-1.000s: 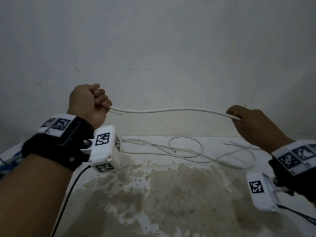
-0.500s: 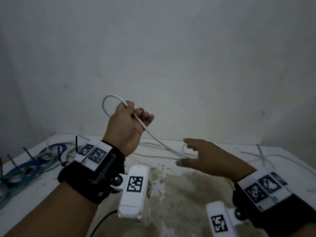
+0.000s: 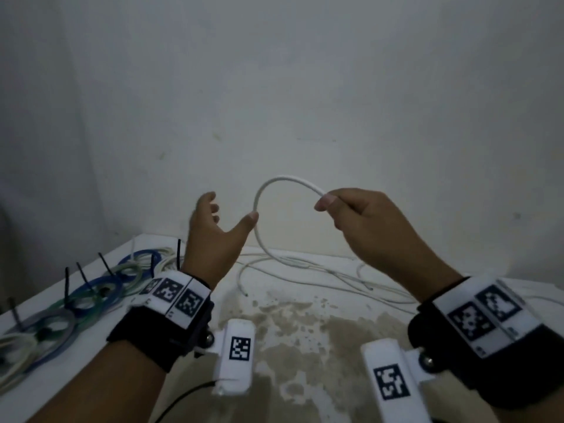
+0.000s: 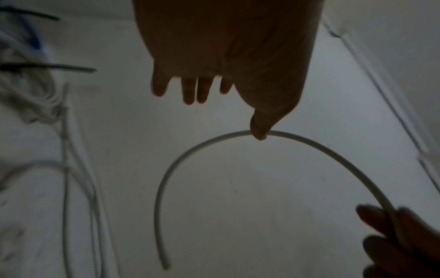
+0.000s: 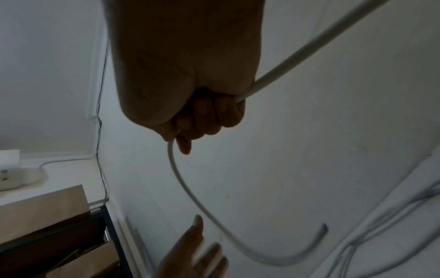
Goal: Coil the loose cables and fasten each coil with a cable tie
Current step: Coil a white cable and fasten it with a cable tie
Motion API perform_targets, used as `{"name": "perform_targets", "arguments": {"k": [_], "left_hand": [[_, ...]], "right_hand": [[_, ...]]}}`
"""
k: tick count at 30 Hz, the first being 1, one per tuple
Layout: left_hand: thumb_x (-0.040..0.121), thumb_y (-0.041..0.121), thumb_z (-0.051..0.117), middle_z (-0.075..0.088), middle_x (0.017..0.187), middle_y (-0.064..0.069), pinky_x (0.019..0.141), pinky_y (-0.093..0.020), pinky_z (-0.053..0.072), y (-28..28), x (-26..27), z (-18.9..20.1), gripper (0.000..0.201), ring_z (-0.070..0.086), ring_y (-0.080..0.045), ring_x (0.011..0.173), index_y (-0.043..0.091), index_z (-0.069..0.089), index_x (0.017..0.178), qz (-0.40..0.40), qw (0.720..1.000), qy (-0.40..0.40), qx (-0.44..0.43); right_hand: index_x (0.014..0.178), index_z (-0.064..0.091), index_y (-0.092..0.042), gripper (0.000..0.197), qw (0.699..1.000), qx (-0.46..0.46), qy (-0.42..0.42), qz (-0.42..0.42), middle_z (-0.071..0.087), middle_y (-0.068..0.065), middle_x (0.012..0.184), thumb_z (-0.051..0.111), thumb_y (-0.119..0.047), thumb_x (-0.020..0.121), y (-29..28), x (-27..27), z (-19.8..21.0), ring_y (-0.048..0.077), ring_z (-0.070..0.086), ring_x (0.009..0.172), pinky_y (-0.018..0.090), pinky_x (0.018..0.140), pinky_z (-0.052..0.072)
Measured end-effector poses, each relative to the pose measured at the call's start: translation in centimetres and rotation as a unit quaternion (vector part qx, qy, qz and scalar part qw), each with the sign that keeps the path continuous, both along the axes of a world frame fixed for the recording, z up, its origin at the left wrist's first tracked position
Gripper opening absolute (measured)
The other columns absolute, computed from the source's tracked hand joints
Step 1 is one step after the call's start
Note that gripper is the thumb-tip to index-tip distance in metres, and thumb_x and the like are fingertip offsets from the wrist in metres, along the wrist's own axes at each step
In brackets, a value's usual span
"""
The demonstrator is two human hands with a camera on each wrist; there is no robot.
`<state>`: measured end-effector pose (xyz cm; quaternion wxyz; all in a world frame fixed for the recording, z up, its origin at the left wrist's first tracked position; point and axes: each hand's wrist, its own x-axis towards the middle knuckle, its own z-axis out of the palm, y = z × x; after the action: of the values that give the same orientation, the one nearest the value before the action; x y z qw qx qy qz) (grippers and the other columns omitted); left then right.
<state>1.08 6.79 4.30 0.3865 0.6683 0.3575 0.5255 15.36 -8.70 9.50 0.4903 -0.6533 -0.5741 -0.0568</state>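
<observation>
The right hand (image 3: 363,218) is raised in front of the wall (image 3: 274,87), its fingers curled around a white cable (image 3: 285,179) and its thumb pressed against it. From that grip the cable arches up and over to the left in 1 half loop, then drops past the left hand (image 3: 213,236) and runs down to the table (image 3: 305,331). In the right wrist view the cable passes through the fist and comes out on both sides of it.

The left hand is spread wide, fingers straight and apart, holding nothing; the tip of its thumb (image 4: 259,131) touches the curve of the cable.

On the table behind the hands lie more loose white cables (image 3: 320,276), tangled across each other; I cannot count them reliably. 1 cut end (image 3: 244,293) points toward the stained middle of the tabletop.

Along the left side of the table sits a row of finished coils (image 3: 91,296) in blue, green, grey and white. They overlap, so an exact count is not possible. At least 5 black cable ties (image 3: 66,285) stand up from them.

Each wrist carries 1 black strap with white coded markers and 1 white camera block (image 3: 236,352) beneath it.
</observation>
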Motion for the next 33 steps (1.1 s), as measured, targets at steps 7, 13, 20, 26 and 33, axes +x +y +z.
{"name": "perform_targets", "arguments": {"k": [7, 13, 20, 26, 33], "left_hand": [[0.091, 0.040, 0.051, 0.054, 0.058, -0.002, 0.067, -0.035, 0.053, -0.7, -0.5, -0.7, 0.032, 0.057, -0.016, 0.055, 0.012, 0.058, 0.079, -0.328, 0.897, -0.126, -0.267], [0.074, 0.030, 0.067, 0.036, 0.052, 0.006, 0.042, -0.021, 0.040, -0.3, -2.7, -0.1, 0.017, 0.034, -0.008, 0.040, 0.014, 0.060, 0.074, -0.484, 0.792, -0.216, -0.303], [0.081, 0.021, 0.050, 0.035, 0.051, 0.006, 0.035, -0.018, 0.027, 1.0, -4.4, 4.2, 0.023, 0.025, -0.005, 0.038, 0.003, 0.062, 0.089, -0.482, 0.719, -0.430, -0.256], [0.098, 0.035, 0.038, 0.036, 0.050, 0.009, 0.035, -0.014, 0.026, 1.8, -4.9, 6.8, 0.032, 0.031, -0.003, 0.038, 0.012, 0.054, 0.083, -0.305, 0.809, -0.460, -0.201], [0.100, 0.019, 0.036, 0.034, 0.055, 0.003, 0.034, -0.017, 0.020, 1.9, -3.1, 4.0, 0.025, 0.028, -0.007, 0.037, 0.016, 0.042, 0.075, -0.193, 0.919, -0.300, -0.169]], "right_hand": [[0.081, 0.067, -0.022, 0.026, 0.996, 0.087, 0.020, -0.027, 0.049, -0.009, 0.055, 0.048, -0.028, 0.097, 0.9, 1.4, 1.4, 0.009, 0.042, 0.049, 0.025, 0.053, 0.035], [0.076, 0.058, -0.002, 0.039, 0.969, 0.175, -0.037, -0.169, 0.053, 0.007, 0.062, 0.047, -0.031, 0.098, 1.2, 4.6, 1.2, 0.018, 0.043, 0.057, 0.025, 0.054, 0.031], [0.097, 0.056, -0.015, 0.020, 0.978, 0.058, -0.116, -0.164, 0.051, -0.003, 0.066, 0.053, -0.035, 0.094, 2.3, 4.2, -3.3, 0.019, 0.048, 0.059, 0.028, 0.055, 0.032], [0.099, 0.060, -0.014, 0.011, 0.951, -0.056, -0.278, -0.120, 0.053, 0.001, 0.070, 0.053, -0.020, 0.093, 2.5, 2.1, -9.6, 0.020, 0.047, 0.045, 0.025, 0.035, 0.033], [0.079, 0.062, -0.020, 0.030, 0.912, -0.065, -0.398, -0.079, 0.044, -0.005, 0.057, 0.039, -0.034, 0.091, 1.7, -0.8, -7.1, 0.013, 0.036, 0.041, 0.019, 0.041, 0.014]]}}
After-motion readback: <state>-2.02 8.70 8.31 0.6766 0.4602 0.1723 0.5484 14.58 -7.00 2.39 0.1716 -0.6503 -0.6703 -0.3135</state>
